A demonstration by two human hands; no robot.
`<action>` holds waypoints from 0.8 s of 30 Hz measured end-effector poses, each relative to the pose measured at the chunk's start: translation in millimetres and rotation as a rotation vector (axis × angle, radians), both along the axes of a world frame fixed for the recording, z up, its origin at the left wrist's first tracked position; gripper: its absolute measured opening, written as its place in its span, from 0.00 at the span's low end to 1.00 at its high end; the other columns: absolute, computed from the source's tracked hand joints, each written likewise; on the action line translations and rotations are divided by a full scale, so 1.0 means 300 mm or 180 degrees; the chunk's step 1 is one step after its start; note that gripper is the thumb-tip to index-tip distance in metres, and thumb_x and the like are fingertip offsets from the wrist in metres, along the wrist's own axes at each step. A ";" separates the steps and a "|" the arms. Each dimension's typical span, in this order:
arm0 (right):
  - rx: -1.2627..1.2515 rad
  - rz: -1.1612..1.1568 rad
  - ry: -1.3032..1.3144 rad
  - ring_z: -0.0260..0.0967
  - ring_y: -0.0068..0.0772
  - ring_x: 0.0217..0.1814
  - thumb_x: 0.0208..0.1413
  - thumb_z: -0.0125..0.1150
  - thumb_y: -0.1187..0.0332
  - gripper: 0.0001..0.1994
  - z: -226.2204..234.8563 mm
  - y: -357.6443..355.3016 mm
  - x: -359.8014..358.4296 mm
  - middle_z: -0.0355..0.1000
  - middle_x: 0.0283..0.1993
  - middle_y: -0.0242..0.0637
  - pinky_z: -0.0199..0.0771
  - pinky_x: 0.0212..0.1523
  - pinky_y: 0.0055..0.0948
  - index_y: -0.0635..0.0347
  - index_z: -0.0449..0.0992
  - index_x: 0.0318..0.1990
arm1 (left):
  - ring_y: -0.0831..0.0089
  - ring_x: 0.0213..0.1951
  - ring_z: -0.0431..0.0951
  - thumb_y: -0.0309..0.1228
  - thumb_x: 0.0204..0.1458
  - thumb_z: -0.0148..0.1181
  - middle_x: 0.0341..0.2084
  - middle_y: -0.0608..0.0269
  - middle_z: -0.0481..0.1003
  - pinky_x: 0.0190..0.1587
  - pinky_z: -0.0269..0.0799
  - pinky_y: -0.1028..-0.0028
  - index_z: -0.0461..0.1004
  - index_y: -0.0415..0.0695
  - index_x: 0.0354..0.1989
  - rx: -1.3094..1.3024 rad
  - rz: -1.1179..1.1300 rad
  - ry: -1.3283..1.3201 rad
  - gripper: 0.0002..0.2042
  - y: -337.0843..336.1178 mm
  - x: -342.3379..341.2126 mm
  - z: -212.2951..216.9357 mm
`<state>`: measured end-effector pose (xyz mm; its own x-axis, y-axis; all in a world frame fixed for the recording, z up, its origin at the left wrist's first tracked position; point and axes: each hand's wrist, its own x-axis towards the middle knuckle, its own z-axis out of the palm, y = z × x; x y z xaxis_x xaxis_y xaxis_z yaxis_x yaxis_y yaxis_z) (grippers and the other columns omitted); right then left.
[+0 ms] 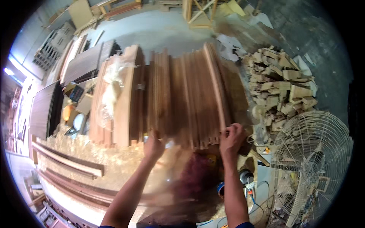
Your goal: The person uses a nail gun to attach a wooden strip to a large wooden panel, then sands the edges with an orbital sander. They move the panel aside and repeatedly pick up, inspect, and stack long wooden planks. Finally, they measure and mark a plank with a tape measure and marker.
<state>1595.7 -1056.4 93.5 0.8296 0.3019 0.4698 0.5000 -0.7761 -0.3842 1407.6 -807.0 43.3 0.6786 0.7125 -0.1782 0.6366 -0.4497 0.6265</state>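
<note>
A row of long brown wooden strips point(194, 102) lies side by side on the bench, blurred by motion. My right hand point(232, 141) has its fingers curled at the near end of the rightmost, light-edged wooden strip point(216, 83). At the near left end of the row is my left hand point(153, 146), touching or very close to the strips' ends; blur hides its fingers. Pale, wider boards point(136, 87) stand left of the row, with crumpled clear plastic wrap point(110, 91) over them. A dark red, blurred thing point(198, 171) sits below, between my forearms.
A large wire-caged fan point(313, 167) stands at the right, below a heap of wood offcuts point(279, 83). Power tools and cables point(247, 178) lie beside my right forearm. Dark panels point(45, 106) and loose wood lengths point(68, 157) are at the left.
</note>
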 end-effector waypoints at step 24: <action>0.0966 0.0709 0.2820 0.70 0.50 0.61 0.64 0.59 0.65 0.25 -0.028 0.269 -0.528 0.70 0.59 0.55 0.69 0.62 0.44 0.69 0.64 0.64 | 0.68 0.46 0.77 0.50 0.71 0.47 0.50 0.54 0.72 0.46 0.77 0.66 0.48 0.43 0.76 -0.2754 0.0054 -0.0811 0.33 -0.116 -0.057 0.056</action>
